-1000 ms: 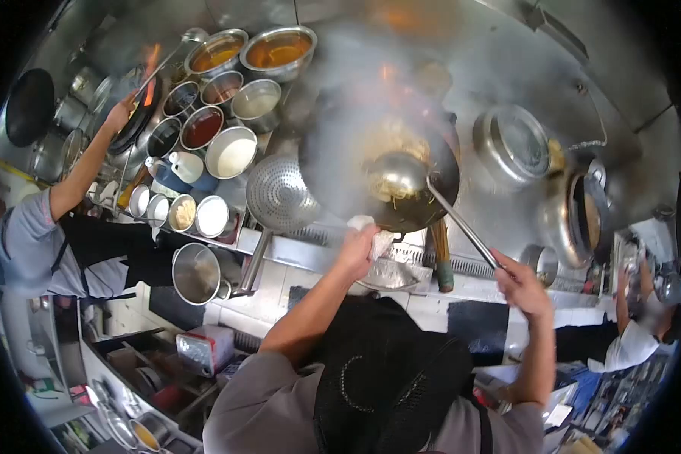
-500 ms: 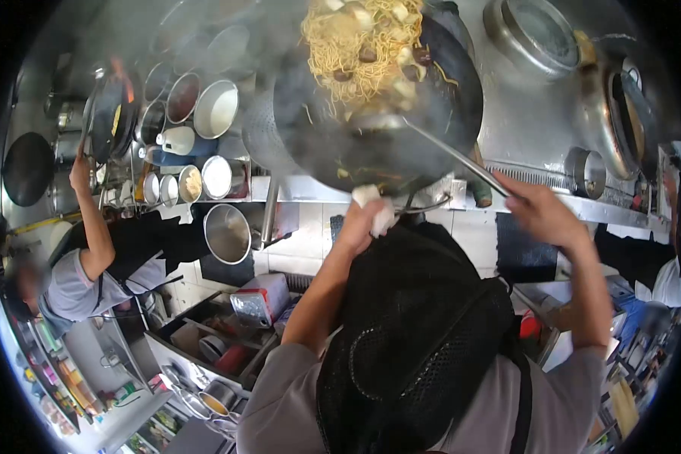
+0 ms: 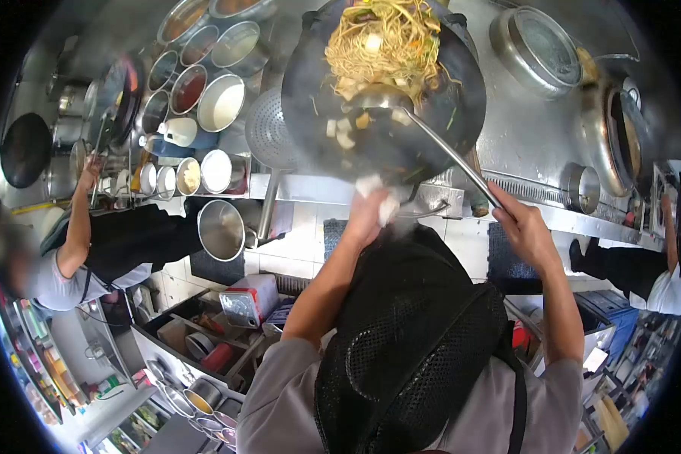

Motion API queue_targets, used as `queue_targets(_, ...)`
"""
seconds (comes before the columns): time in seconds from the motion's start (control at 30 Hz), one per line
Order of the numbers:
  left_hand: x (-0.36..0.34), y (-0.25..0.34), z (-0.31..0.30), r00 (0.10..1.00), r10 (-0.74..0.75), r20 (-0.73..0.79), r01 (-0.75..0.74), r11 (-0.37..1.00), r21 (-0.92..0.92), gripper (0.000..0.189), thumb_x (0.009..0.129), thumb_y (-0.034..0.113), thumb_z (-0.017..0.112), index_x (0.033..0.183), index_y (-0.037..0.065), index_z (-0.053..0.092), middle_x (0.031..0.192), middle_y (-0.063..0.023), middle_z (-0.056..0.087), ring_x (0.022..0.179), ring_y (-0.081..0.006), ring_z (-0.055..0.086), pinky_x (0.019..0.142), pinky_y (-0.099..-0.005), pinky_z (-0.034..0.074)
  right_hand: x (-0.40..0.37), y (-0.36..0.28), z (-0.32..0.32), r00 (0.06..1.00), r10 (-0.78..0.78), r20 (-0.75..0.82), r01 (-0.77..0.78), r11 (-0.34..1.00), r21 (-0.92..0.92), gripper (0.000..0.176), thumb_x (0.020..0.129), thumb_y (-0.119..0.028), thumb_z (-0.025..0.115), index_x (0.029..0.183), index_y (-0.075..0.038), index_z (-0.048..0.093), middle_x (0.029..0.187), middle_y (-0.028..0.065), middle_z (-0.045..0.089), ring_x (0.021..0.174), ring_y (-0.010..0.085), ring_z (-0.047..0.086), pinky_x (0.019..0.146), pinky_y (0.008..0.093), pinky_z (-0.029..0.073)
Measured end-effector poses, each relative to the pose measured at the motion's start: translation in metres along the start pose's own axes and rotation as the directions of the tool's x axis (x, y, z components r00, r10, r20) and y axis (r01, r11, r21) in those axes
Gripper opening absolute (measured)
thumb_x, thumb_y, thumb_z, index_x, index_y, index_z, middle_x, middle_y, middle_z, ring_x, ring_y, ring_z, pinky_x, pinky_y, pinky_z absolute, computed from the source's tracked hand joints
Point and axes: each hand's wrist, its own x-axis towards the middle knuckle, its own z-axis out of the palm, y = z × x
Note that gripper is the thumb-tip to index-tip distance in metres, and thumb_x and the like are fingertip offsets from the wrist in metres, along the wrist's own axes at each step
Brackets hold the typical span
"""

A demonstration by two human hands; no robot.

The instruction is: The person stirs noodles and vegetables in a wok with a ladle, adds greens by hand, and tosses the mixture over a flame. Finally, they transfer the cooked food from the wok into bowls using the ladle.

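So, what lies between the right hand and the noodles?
In the head view, the ladle spans from the right hand to the noodles, with part of the wok beneath it.

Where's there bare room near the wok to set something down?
Right of the wok, the steel counter has a bare patch bordered by the wok, the round steel pot and the slotted grille. Left is crowded: perforated strainer, then bowls and bottles packed close.

A strainer (image 3: 268, 134) lies near metal pots (image 3: 256, 62) and a white jug (image 3: 180, 132). Another person (image 3: 49, 284) stands at far left.
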Motion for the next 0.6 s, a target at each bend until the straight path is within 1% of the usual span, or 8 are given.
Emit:
queue_targets(0.07, 0.023, 0.022, 0.024, 0.997, 0.004, -0.079, -0.011, 0.996, -0.084, 0.02, 0.091, 0.012, 0.057, 0.109, 0.005, 0.054, 0.094, -0.0089, 0.064, 0.075, -0.0193, 0.065, 0.052, -0.03, 0.049, -0.009, -0.03, -0.018, 0.979, 0.18, 0.092, -0.19, 0.974, 0.123, 0.048, 0.091, -0.009, 0.064, 0.137, -0.014, 0.054, 0.095, 0.0246, 0.067, 0.071, 0.0301, 0.065, 0.071, 0.0355, 0.051)
queue_targets(0.17, 0.09, 0.053, 0.031, 0.998, -0.05, -0.049, 0.047, 0.997, -0.065, 0.019, 0.091, 0.019, 0.058, 0.104, 0.006, 0.056, 0.091, -0.0074, 0.065, 0.076, -0.0187, 0.064, 0.052, -0.0307, 0.047, -0.01, -0.063, -0.036, 0.981, 0.189, 0.053, -0.196, 0.956, 0.217, 0.047, 0.091, -0.01, 0.064, 0.137, -0.01, 0.053, 0.105, 0.0231, 0.067, 0.077, 0.0259, 0.065, 0.076, 0.032, 0.05)
queue_targets(0.23, 0.111, 0.041, 0.023, 0.997, 0.006, -0.083, -0.008, 1.0, -0.03, 0.019, 0.091, 0.017, 0.056, 0.107, 0.007, 0.056, 0.093, -0.0075, 0.066, 0.076, -0.019, 0.065, 0.051, -0.0307, 0.048, -0.012, -0.064, -0.032, 0.993, 0.084, -0.078, -0.065, 0.974, 0.219, 0.047, 0.092, -0.01, 0.064, 0.137, -0.007, 0.053, 0.114, 0.0198, 0.067, 0.088, 0.0226, 0.067, 0.081, 0.0316, 0.051)
queue_targets(0.3, 0.123, 0.039, 0.02, 0.997, 0.019, -0.079, -0.021, 1.0, -0.021, 0.019, 0.092, 0.016, 0.055, 0.109, 0.007, 0.055, 0.093, -0.0077, 0.066, 0.076, -0.0192, 0.065, 0.05, -0.0313, 0.048, -0.014, -0.063, -0.029, 0.975, 0.214, -0.062, -0.189, 0.942, 0.276, 0.047, 0.092, -0.01, 0.064, 0.138, -0.008, 0.053, 0.116, 0.0195, 0.067, 0.091, 0.0225, 0.067, 0.081, 0.0327, 0.051)
queue_targets(0.37, 0.129, 0.034, 0.014, 0.997, 0.017, -0.079, -0.018, 1.0, -0.013, 0.02, 0.092, 0.015, 0.054, 0.11, 0.008, 0.055, 0.093, -0.0078, 0.066, 0.076, -0.0195, 0.065, 0.049, -0.0318, 0.048, -0.021, -0.032, -0.001, 0.966, 0.232, -0.118, -0.185, 0.932, 0.313, 0.052, 0.093, -0.012, 0.064, 0.142, -0.017, 0.049, 0.12, 0.0181, 0.066, 0.081, 0.0162, 0.064, 0.077, 0.0328, 0.053)
queue_targets(0.47, 0.141, 0.035, 0.007, 1.0, -0.006, -0.001, 0.006, 0.999, 0.034, 0.021, 0.091, 0.01, 0.053, 0.111, 0.004, 0.053, 0.093, -0.0104, 0.064, 0.076, -0.0231, 0.067, 0.049, -0.036, 0.052, -0.037, 0.029, 0.052, 0.9, 0.433, -0.054, -0.415, 0.889, 0.195, 0.052, 0.096, -0.013, 0.059, 0.146, -0.018, 0.044, 0.083, 0.0093, 0.065, 0.06, 0.0103, 0.046, 0.057, 0.0283, 0.046)
queue_targets(0.57, 0.147, 0.032, 0.009, 0.999, 0.026, -0.042, -0.027, 0.999, -0.031, 0.021, 0.089, 0.006, 0.053, 0.11, 0.002, 0.053, 0.095, -0.0128, 0.063, 0.076, -0.0264, 0.067, 0.053, -0.0403, 0.057, -0.037, 0.03, 0.072, 0.933, 0.328, -0.151, -0.28, 0.921, 0.272, 0.051, 0.094, -0.008, 0.06, 0.143, -0.012, 0.048, 0.085, 0.0116, 0.064, 0.067, 0.0089, 0.047, 0.062, 0.0252, 0.046)
queue_targets(0.6, 0.151, 0.034, 0.009, 0.999, -0.02, -0.043, 0.017, 0.999, -0.052, 0.022, 0.087, 0.003, 0.054, 0.109, 0.001, 0.053, 0.096, -0.0139, 0.063, 0.077, -0.0285, 0.068, 0.056, -0.044, 0.059, -0.032, 0.02, 0.07, 0.913, 0.394, -0.107, -0.339, 0.877, 0.339, 0.051, 0.093, -0.007, 0.061, 0.142, -0.011, 0.049, 0.088, 0.0123, 0.066, 0.069, 0.009, 0.05, 0.064, 0.0268, 0.047)
